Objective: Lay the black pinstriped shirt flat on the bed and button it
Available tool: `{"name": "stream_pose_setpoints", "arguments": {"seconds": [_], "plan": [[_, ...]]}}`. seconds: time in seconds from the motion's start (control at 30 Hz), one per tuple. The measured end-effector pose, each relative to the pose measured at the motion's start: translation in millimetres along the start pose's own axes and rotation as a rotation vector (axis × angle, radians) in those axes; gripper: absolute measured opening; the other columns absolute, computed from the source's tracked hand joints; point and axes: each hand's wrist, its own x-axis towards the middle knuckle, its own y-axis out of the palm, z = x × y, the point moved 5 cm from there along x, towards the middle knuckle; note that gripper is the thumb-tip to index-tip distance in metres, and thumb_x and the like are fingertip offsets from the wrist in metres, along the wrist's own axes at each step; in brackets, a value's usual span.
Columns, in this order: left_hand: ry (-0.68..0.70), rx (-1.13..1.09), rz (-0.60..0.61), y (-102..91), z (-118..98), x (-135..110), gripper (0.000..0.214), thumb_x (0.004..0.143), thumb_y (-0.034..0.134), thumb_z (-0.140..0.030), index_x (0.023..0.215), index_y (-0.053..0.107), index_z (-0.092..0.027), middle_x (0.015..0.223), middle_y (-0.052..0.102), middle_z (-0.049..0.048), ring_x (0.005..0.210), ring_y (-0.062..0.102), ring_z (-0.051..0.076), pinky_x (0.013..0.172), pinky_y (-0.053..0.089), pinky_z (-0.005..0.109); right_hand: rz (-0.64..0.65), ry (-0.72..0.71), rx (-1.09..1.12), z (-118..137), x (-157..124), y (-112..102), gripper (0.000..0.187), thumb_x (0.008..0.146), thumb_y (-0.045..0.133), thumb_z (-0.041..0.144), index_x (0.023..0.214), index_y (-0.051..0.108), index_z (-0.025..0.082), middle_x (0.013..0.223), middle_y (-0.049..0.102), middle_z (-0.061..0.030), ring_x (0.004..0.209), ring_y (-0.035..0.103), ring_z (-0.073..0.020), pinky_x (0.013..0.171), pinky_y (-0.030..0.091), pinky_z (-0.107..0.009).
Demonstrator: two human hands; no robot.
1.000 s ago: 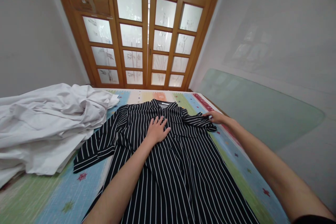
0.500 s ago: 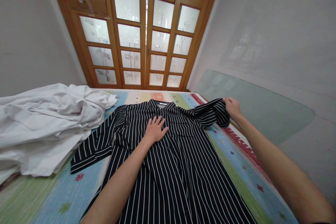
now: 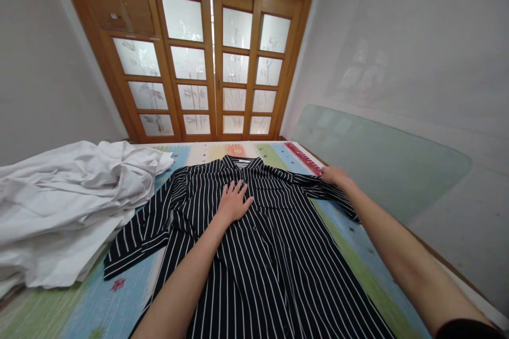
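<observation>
A white-walled room with a wooden glazed door (image 3: 214, 63) at the far end; before it lies a striped, many-coloured mat (image 3: 119, 296). On the mat a black shirt (image 3: 262, 254) with white stripes is spread flat, collar toward the door. The left hand (image 3: 233, 202) lies flat on the shirt's chest just below the collar, fingers spread, gripping nothing. The right hand (image 3: 335, 175) rests on the shirt's right sleeve (image 3: 324, 193) at the mat's edge; whether it pinches the cloth cannot be told. White cloth (image 3: 67, 201) is heaped left of the shirt, touching its other sleeve.
</observation>
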Motion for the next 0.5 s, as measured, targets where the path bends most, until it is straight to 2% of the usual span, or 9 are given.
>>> {"name": "stream_pose_setpoints", "arguments": {"seconds": [0.1,0.2,0.27,0.33,0.4,0.5], "plan": [[0.010,0.003,-0.001,0.4,0,0,0.070,0.095,0.018,-0.061,0.149,0.036,-0.019,0.158,0.029,0.0083,0.147,0.020,0.032,0.119,0.015,0.052,-0.030,-0.022,0.030,44,18,-2,0.026,0.080,0.055,0.015,0.096,0.075,0.016,0.107,0.068,-0.0162,0.111,0.058,-0.0336,0.101,0.040,-0.046],[0.032,0.014,-0.022,0.6,0,0,0.068,0.096,0.019,-0.059,0.148,0.038,-0.018,0.157,0.031,0.0092,0.146,0.022,0.031,0.119,0.016,0.052,-0.063,-0.135,0.096,111,34,0,0.037,0.090,0.041,0.012,0.112,0.070,0.012,0.121,0.063,-0.0146,0.121,0.051,-0.0296,0.107,0.034,-0.041],[0.053,0.019,-0.046,0.2,-1,-1,0.066,0.097,0.022,-0.056,0.146,0.040,-0.016,0.156,0.033,0.0113,0.145,0.025,0.030,0.118,0.018,0.051,-0.023,-0.250,0.152,160,37,9,0.036,0.094,0.040,0.015,0.115,0.069,0.017,0.123,0.064,-0.0084,0.118,0.054,-0.0240,0.105,0.037,-0.033],[0.075,0.013,-0.076,-0.5,-3,-1,0.063,0.097,0.027,-0.052,0.143,0.045,-0.013,0.153,0.038,0.0140,0.143,0.030,0.030,0.117,0.022,0.050,0.045,-0.355,0.196,204,35,22,0.027,0.095,0.049,0.020,0.112,0.070,0.022,0.120,0.066,-0.0029,0.115,0.056,-0.0208,0.102,0.039,-0.027],[0.100,-0.006,-0.136,-2.8,-4,-2,0.058,0.096,0.035,-0.048,0.137,0.051,-0.011,0.147,0.046,0.0163,0.138,0.038,0.031,0.115,0.028,0.049,0.084,-0.388,0.221,235,33,35,0.025,0.098,0.051,0.027,0.118,0.066,0.022,0.122,0.065,-0.0043,0.115,0.056,-0.0215,0.102,0.040,-0.032],[0.135,-0.033,-0.221,-6.7,-6,-3,0.047,0.093,0.046,-0.042,0.126,0.060,-0.011,0.136,0.057,0.0167,0.128,0.050,0.030,0.110,0.036,0.045,0.125,-0.325,0.232,256,34,54,0.032,0.099,0.054,0.036,0.123,0.060,0.016,0.124,0.060,-0.0097,0.112,0.058,-0.0245,0.098,0.045,-0.046]]}}
